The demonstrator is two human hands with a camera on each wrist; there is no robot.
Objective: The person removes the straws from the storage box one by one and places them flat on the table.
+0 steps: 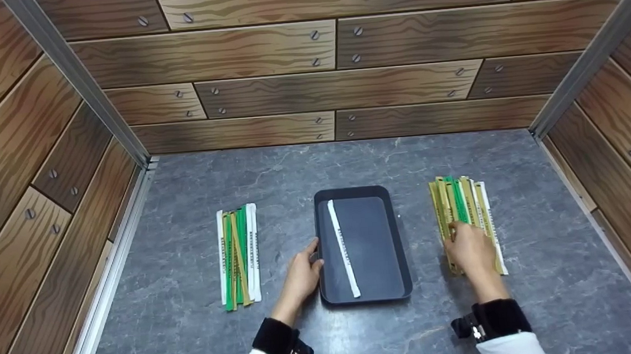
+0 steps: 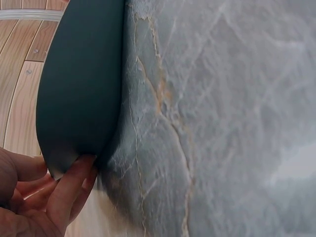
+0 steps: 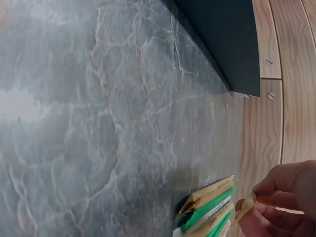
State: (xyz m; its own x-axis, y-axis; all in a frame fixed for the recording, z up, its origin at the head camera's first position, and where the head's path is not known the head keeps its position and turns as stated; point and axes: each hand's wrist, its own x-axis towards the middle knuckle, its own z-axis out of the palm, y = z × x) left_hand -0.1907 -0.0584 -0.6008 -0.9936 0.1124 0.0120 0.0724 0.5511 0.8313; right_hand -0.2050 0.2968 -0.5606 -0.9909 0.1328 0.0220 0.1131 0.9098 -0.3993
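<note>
A dark grey tray (image 1: pixel 405 270) lies in the middle, with one white paper-wrapped straw (image 1: pixel 344 250) slanting inside it. At the tray's left rim my left hand (image 1: pixel 301 275) holds on; in the left wrist view its fingers (image 2: pixel 74 190) press the outer wall while the thumb is by the rim. Over the right pile of wrapped straws (image 1: pixel 459 200), gold, green and white, is my right hand (image 1: pixel 471 248). In the right wrist view that hand pinches the end of a gold-wrapped straw (image 3: pixel 245 205) between thumb and fingers. The palm hides the pile's lower part.
Left of the tray lies another pile of wrapped straws (image 1: pixel 238 257), white, green and gold. The grey marble-patterned tabletop (image 1: pixel 282 174) is bordered by wood-plank-patterned walls (image 1: pixel 265 94) at the back and both sides.
</note>
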